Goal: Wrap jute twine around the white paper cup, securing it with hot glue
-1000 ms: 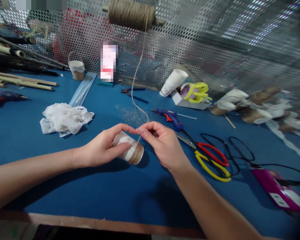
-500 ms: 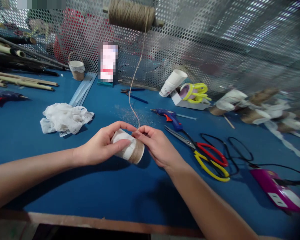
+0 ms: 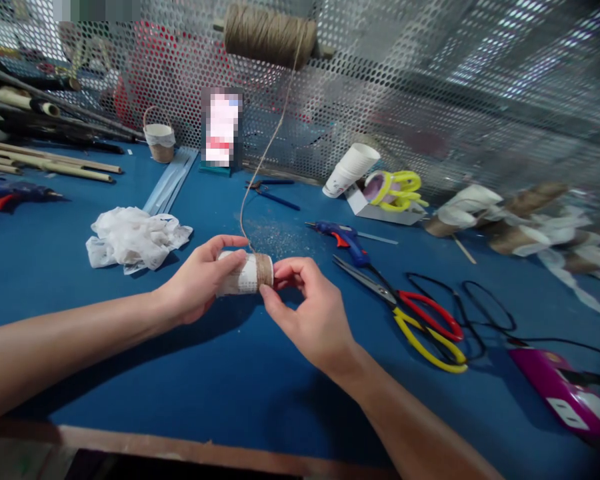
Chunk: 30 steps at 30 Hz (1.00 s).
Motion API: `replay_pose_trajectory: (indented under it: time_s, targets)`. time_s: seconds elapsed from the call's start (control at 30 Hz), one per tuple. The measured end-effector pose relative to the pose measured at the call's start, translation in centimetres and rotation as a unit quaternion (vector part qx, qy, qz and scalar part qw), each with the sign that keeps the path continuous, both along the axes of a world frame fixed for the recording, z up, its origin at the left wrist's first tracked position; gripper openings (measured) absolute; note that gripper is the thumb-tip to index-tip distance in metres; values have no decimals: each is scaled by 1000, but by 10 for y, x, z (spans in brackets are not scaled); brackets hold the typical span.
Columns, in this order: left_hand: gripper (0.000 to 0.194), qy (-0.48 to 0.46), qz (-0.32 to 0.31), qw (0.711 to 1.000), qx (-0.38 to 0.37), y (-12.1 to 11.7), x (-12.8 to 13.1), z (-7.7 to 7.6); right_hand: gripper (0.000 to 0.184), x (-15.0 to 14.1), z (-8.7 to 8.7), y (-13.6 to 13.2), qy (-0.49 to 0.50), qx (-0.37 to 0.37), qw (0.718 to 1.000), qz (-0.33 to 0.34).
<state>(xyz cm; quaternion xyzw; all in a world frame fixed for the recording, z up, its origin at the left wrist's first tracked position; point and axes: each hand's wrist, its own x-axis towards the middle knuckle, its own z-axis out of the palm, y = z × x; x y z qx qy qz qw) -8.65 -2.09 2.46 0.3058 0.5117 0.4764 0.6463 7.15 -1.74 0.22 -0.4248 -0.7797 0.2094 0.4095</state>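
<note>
Right now, the paper cup (image 3: 244, 273) lies on its side between the 2 hands, just above or on the blue table (image 3: 205, 373); whether it touches the surface is hard to tell. A band of twine (image 3: 265, 268) is wrapped around its right end, while the rest is bare white with printing. The step in hand looks like winding, judging by the strand (image 3: 261, 165) that runs from the band up to the spool (image 3: 270, 35) on the perforated screen. The next move seems to call for turning the cup with the strand kept taut, so that each new turn sits snugly beside the last. The left hand (image 3: 203, 275) is closed around the cup's unwrapped end, thumb along the near side, index finger reaching over the far side close to the strand. The right hand (image 3: 307, 307) holds the banded end lightly, thumb at the lower edge and fingertips at the end rim, its other fingers curled. Both forearms slant in from the lower corners, wrists nearly straight. Beyond the right hand lie the scissors (image 3: 433, 319) and a glue gun (image 3: 344, 239), both untouched.
</note>
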Motion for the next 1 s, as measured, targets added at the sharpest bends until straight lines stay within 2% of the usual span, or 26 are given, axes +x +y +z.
replay_pose_trajectory:
  time_s: [0.23, 0.47, 0.57, 0.63, 0.7, 0.77, 0.87, 1.0]
  targets:
    - [21, -5, -6, 1000, 9, -5, 3, 1, 18, -2, -2, 1, -20, 26, 999, -21]
    - [23, 15, -29, 996, 83, -7, 2, -7, 16, -1, 2, 0, -14, 11, 1000, -18]
    - [27, 56, -54, 984, 159, -8, -1, -12, 13, 7, 10, 5, 33, -43, 998, -21]
    - [30, 102, -91, 964, 226, -10, -4, -16, 13, 14, 14, 12, 52, -83, 995, -25]
    - [30, 142, -139, 938, 284, -12, -7, -20, 19, 19, 16, 18, 65, -135, 989, 1]
    - [31, 172, -190, 907, 334, -13, -9, -22, 27, 20, 14, 22, 94, -206, 973, 52]
    - [38, 206, -246, 867, 381, -15, -10, -22, 27, 16, 13, 24, 153, -286, 940, 105]
    - [40, 228, -258, 857, 384, -16, -10, -17, 14, 9, 17, 26, 216, -365, 897, 126]
